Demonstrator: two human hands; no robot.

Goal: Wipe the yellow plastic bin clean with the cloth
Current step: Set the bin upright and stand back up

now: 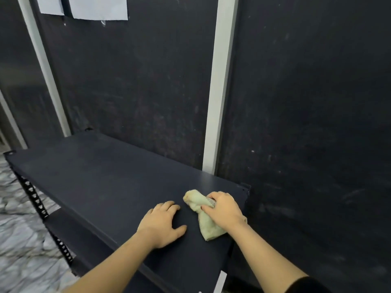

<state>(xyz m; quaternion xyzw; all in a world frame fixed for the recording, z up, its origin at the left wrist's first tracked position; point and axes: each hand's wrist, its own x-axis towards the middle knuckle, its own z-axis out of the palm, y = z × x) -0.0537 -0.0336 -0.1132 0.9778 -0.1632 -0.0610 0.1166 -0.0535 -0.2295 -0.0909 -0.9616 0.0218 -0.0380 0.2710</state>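
Observation:
A crumpled pale yellow-green cloth [200, 205] lies on the top of a dark metal shelf [101, 176], near its right end. My right hand [225, 209] rests on the cloth with its fingers curled over it. My left hand [161, 224] lies flat on the shelf just left of the cloth, fingers spread, holding nothing. No yellow plastic bin shows in this view.
A dark wall [306, 102] with a white vertical strip [221, 87] rises right behind the shelf. Two white paper sheets [99, 7] hang at the top left. The shelf's perforated upright [35, 197] and a marbled floor [19, 240] lie to the left.

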